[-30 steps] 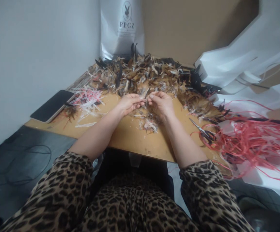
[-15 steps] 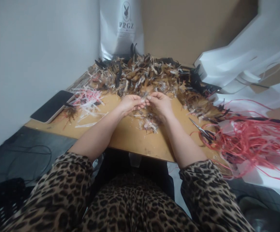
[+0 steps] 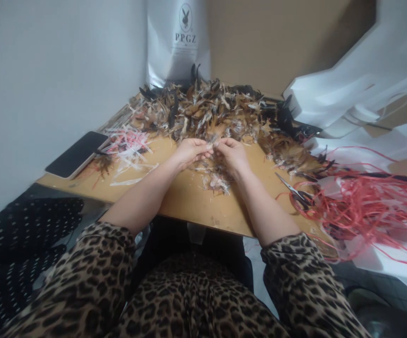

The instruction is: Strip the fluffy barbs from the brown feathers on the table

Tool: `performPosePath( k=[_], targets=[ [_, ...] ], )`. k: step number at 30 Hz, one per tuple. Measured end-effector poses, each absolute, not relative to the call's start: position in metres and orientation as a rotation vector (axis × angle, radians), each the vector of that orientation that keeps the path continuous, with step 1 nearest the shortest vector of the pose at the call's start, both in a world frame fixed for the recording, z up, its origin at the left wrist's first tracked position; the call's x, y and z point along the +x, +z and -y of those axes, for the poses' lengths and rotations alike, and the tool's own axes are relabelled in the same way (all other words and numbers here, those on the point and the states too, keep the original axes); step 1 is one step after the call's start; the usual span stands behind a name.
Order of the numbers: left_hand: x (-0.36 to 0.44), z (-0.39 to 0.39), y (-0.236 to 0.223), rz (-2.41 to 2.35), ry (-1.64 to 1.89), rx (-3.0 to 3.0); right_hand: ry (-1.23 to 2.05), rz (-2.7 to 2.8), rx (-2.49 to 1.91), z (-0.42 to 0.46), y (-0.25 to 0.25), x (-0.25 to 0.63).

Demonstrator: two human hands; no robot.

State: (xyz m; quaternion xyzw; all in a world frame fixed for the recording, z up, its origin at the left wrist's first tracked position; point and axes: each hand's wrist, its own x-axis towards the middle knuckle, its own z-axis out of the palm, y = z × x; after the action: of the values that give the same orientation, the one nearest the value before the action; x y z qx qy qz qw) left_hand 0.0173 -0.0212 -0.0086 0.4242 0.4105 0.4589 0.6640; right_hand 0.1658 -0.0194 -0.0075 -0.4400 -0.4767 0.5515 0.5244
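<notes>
A heap of feathers (image 3: 217,110) lies along the far edge of the board (image 3: 189,197), with a bag (image 3: 178,42) upright behind it. A phone (image 3: 77,154) sits at the left edge, beside loose strips (image 3: 128,148). Scissors (image 3: 295,190) lie near the right edge, against tangled cord (image 3: 361,206).

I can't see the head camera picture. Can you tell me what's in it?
Two hands, left hand and right hand, pinch a small feather together over a wooden table. Behind lies a big feather pile; scissors and red string sit right, a phone left.
</notes>
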Motion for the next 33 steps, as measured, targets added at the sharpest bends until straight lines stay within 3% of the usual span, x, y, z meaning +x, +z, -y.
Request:
performPosePath(
  k=[10,16,21,27,30,33],
  targets=[
    [0.017,0.018,-0.014,-0.933,1.064,0.996,1.206,1.247,-1.074,0.018,-0.012,0.164],
    [0.012,0.013,-0.007,-0.962,1.251,0.902,0.921,1.833,-1.163,0.020,-0.007,0.177],
    [0.010,0.012,-0.007,-0.960,1.288,0.852,0.417,2.606,-1.228,0.035,0.004,0.172],
    [0.011,0.013,-0.007,-0.949,1.290,0.834,-0.037,2.841,-1.323,0.044,0.005,0.157],
    [0.011,0.012,-0.006,-0.954,1.295,0.815,-0.056,2.834,-1.302,0.042,0.001,0.157],
    [0.008,0.010,-0.006,-0.943,1.325,0.783,0.221,2.663,-1.274,0.035,-0.002,0.166]
  ],
)
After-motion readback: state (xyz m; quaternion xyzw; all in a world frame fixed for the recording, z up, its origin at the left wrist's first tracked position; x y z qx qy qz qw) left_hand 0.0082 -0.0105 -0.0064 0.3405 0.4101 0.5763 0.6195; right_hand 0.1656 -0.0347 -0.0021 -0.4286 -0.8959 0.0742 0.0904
